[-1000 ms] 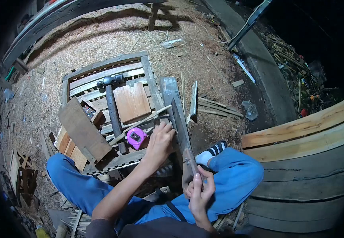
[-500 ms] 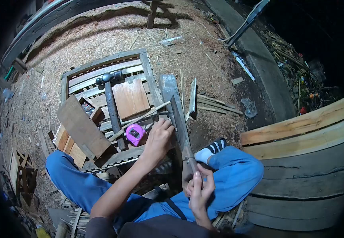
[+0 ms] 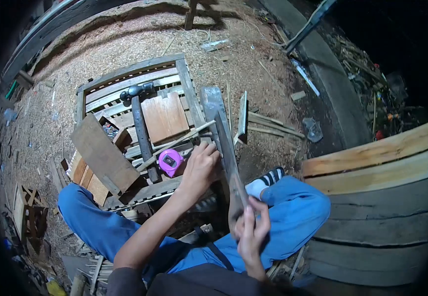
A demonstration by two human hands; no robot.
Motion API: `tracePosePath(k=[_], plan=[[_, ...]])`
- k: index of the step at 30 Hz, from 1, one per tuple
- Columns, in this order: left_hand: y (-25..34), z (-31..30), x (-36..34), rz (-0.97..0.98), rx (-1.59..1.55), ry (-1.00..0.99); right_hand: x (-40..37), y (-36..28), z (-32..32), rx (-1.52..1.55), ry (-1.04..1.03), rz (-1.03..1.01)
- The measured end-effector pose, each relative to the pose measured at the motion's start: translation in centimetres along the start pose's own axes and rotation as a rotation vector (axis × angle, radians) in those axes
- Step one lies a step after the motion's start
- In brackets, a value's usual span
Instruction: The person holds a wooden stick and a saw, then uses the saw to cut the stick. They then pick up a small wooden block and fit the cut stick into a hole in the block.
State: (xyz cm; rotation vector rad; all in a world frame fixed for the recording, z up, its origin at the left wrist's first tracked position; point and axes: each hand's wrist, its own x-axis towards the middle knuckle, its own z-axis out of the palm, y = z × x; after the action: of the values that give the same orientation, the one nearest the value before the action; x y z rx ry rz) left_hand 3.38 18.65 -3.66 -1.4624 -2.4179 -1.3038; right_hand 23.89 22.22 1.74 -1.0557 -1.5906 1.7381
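Observation:
My right hand (image 3: 252, 229) is wrapped round the handle end of a long, narrow metal blade (image 3: 229, 158), blurred near the hand. The blade points away from me over a worn plank (image 3: 213, 101). My left hand (image 3: 203, 163) is closed beside the plank, its fingertips bent down; what they grip is hidden. A thin wooden stick (image 3: 174, 142) lies slanted just beyond my left hand, its far end by the blade. Near my left wrist sits a pink tape measure (image 3: 170, 160). A hammer (image 3: 140, 123) and a square board (image 3: 163, 118) rest on a slatted wooden frame (image 3: 188, 89).
A brown board (image 3: 103, 155) leans over a small box of metal bits (image 3: 109, 129) at the left. Thin wood strips (image 3: 273, 124) lie beyond the plank. Wide planks (image 3: 376, 197) fill the right side. A post (image 3: 310, 27) stands at the upper right.
My right hand and the blade have shifted slightly to the right. My left hand stays in nearly the same place. The whole view has moved a little.

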Motion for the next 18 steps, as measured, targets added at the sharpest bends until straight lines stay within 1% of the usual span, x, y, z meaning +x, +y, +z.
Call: tracePosePath(k=[1, 2, 4, 6, 8, 11, 14, 16, 18], plan=[[0.0, -0.2, 0.1, 0.005, 0.002, -0.010, -0.6, -0.4, -0.2, 0.018, -0.038, 0.063], [-0.1, -0.3, 0.1, 0.009, 0.001, -0.013, -0.3, -0.1, -0.3, 0.020, -0.034, 0.063], [-0.1, -0.2, 0.1, 0.004, 0.007, -0.012, 0.9, 0.2, -0.8, -0.002, -0.040, 0.028], [0.0, 0.1, -0.1, 0.021, -0.008, 0.041, 1.0, -1.0, -0.7, 0.048, 0.002, 0.037], [-0.3, 0.0, -0.2, 0.015, 0.004, 0.011, 0.4, -2.2, -0.2, 0.002, 0.013, -0.052], [-1.3, 0.6, -0.8, 0.016, -0.032, 0.039, 0.6, -1.8, 0.9, 0.057, 0.011, -0.053], [-1.0, 0.5, -1.1, -0.010, -0.077, 0.070, 1.7, -1.1, 2.1, 0.098, 0.009, -0.053], [-1.3, 0.9, -1.4, -0.002, -0.044, 0.109, 1.8, -0.9, 2.5, 0.108, 0.027, -0.037], [-1.3, 1.1, -1.3, 0.012, -0.083, 0.125, 2.2, -1.1, 2.8, 0.124, 0.018, -0.032]])
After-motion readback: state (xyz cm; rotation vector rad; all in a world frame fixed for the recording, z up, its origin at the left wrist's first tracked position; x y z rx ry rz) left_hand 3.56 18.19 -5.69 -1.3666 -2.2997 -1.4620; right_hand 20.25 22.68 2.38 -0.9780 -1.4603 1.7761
